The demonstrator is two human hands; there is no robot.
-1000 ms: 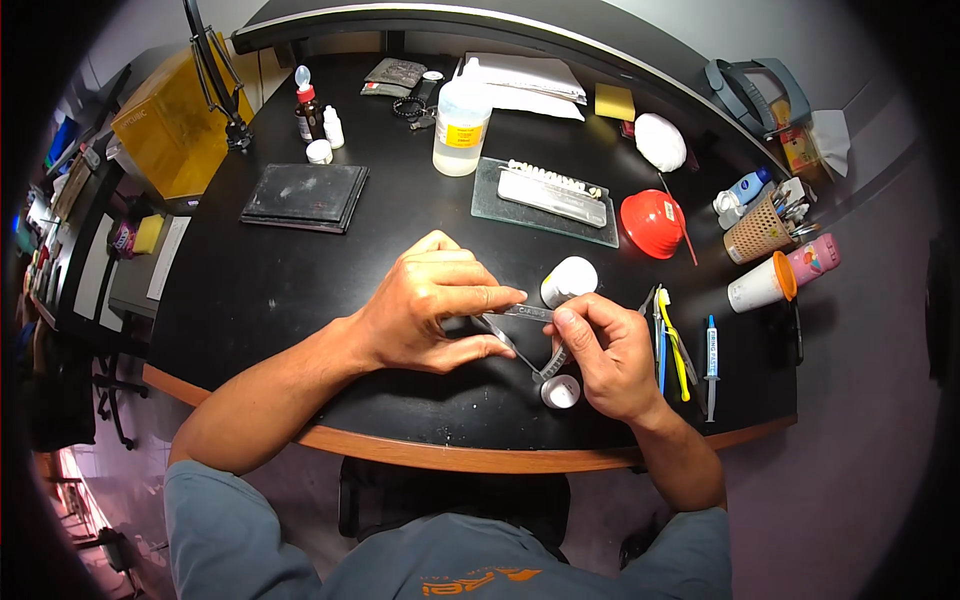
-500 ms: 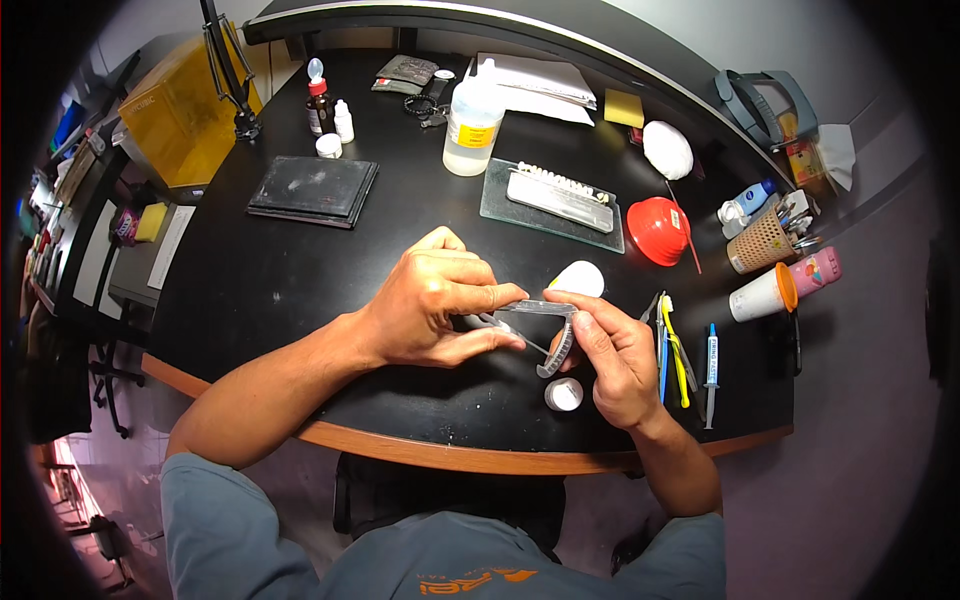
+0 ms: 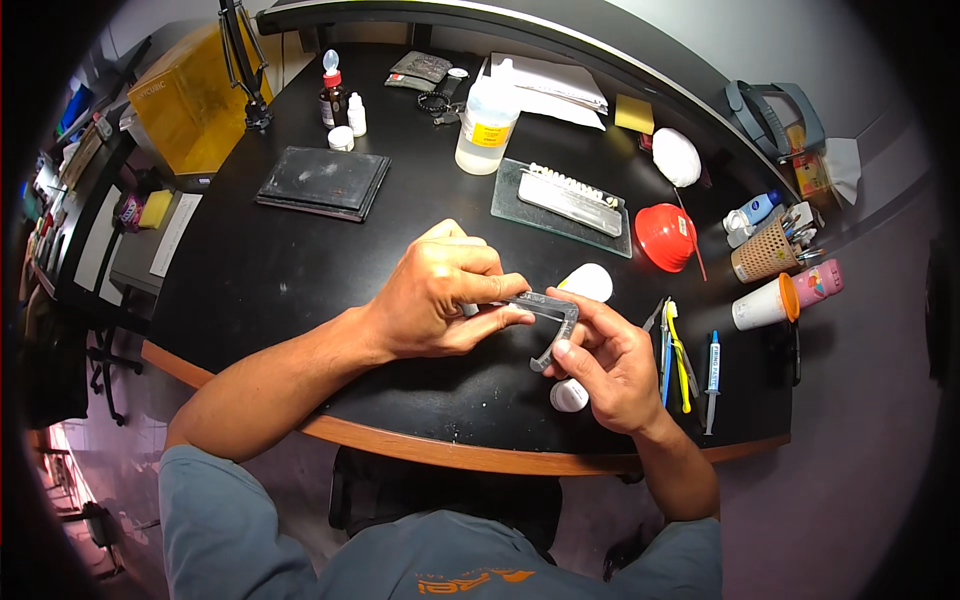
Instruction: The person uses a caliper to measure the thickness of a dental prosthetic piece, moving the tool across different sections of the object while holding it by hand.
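Left hand (image 3: pixel 445 290): thumb and forefinger pinching the left end of a clear, angular plastic piece (image 3: pixel 569 322). Right hand (image 3: pixel 608 368): thumb and fingers pinching the right side of the same piece (held up over the tabletop (image 3: pixel 235 305), corner by the forefinger). White jar (image 3: pixel 590 283): just beyond the right hand. Small white pot (image 3: pixel 568 397): just beside it, nearer the body. Yellow toothbrush (image 3: pixel 679 360) and blue-capped syringe (image 3: pixel 713 385): to its right, narrowing the room there. Open room: broad black stretch from left forearm to dark slab (image 3: pixel 322 180). Front edge (image 3: pixel 430 454): wood-coloured, beneath both forearms. Farther out: glass plate (image 3: pixel 508 207), red bowl (image 3: pixel 664 238). Surroundings: amber box (image 3: pixel 185 105) at left, greyish floor (image 3: pixel 840 430) at right.
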